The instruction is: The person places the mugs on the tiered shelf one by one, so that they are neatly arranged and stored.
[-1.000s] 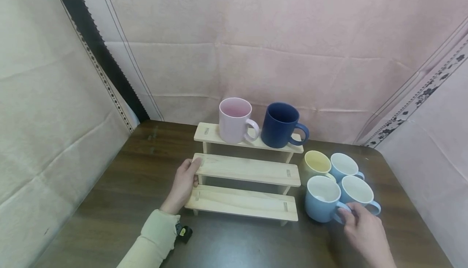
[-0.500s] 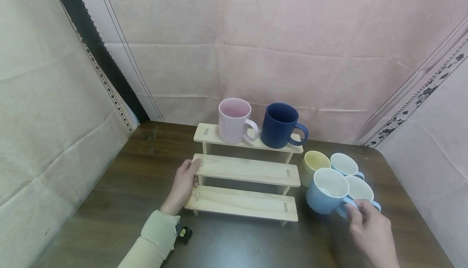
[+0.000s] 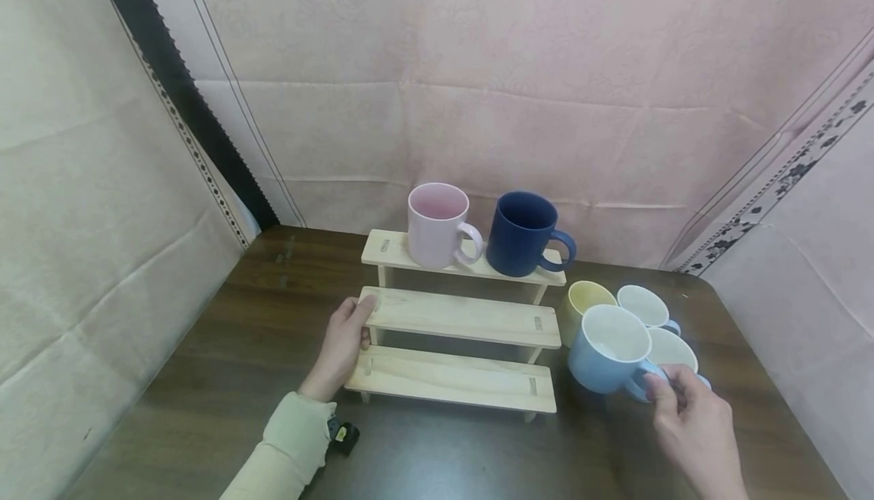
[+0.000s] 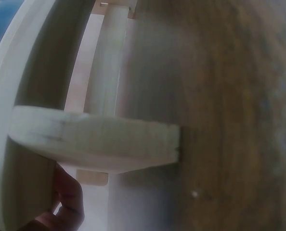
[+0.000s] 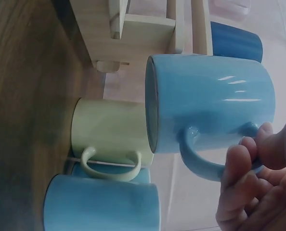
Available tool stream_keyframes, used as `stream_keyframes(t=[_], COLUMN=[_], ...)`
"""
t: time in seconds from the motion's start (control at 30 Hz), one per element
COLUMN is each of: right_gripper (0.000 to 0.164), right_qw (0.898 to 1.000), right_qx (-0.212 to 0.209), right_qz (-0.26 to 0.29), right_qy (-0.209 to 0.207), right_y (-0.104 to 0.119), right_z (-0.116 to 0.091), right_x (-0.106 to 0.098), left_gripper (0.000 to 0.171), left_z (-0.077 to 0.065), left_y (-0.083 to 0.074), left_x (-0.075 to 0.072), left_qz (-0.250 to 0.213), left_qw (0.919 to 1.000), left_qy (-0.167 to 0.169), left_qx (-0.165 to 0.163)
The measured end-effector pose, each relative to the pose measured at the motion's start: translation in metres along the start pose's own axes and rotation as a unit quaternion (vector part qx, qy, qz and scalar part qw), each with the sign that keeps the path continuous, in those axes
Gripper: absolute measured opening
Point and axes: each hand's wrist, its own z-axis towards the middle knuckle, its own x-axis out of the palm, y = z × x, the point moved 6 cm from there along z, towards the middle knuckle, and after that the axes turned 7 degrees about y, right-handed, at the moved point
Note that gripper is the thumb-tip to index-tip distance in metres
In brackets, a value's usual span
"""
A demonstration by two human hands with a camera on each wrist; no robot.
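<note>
A light blue mug (image 3: pixel 601 360) with a white inside hangs upright above the table. My right hand (image 3: pixel 696 424) pinches its handle, with thumb and fingers wrapped on it in the right wrist view, where the mug (image 5: pixel 210 96) shows lifted over the others. At the left end of a three-step wooden rack (image 3: pixel 457 316), my left hand (image 3: pixel 339 348) grips the middle step, thumb on top and fingers below. The left wrist view shows the rack's end leg (image 4: pixel 99 142) close up. On the top step stand a pink mug (image 3: pixel 437 231) and a dark blue mug (image 3: pixel 522 234).
Right of the rack stand a yellow mug (image 3: pixel 576 306) and two more light blue mugs, one farther back (image 3: pixel 642 306) and one partly hidden behind the held mug (image 3: pixel 672 352). They stand on a dark wooden table (image 3: pixel 464 458). Pale cloth (image 3: pixel 546 67) walls enclose it.
My right hand has raised the light blue mug off the table and shifted it slightly back, over the neighbouring mugs' edges. My left hand keeps its grip on the rack.
</note>
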Motion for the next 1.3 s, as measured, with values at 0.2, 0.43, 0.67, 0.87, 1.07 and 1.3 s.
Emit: stream_keyframes(t=[0.2,0.43,0.67,0.87,1.07,1.3], right_gripper=[0.006,0.008,0.005,0.006,0.007,0.004], right_qw=[1.0,0.998,0.999,0.998,0.997,0.997], right_qx=[-0.018,-0.048,-0.033,-0.04,-0.045,-0.055], right_qz=[0.015,0.011,0.022,0.026,0.037,0.055], right_qy=[-0.009,-0.033,-0.021,-0.03,-0.04,-0.026], right_y=[0.011,0.02,0.023,0.028,0.035,0.048], right_z=[0.003,0.006,0.007,0.008,0.01,0.015], right_x=[0.0,-0.003,-0.007,-0.011,-0.014,-0.012], left_gripper=[0.043,0.043,0.043,0.041,0.04,0.044], left_z=[0.0,-0.001,-0.001,-0.001,-0.004,-0.001], left_y=[-0.001,0.0,-0.002,-0.002,-0.005,-0.001], left_x=[0.0,0.0,0.0,0.0,0.0,0.0], left_qz=[-0.002,-0.001,0.0,0.0,0.007,0.008], left_qw=[1.0,1.0,1.0,1.0,1.0,0.9999], left_qy=[-0.003,-0.002,-0.003,-0.004,0.002,-0.001], left_qx=[0.006,0.008,0.008,0.005,-0.007,-0.008])
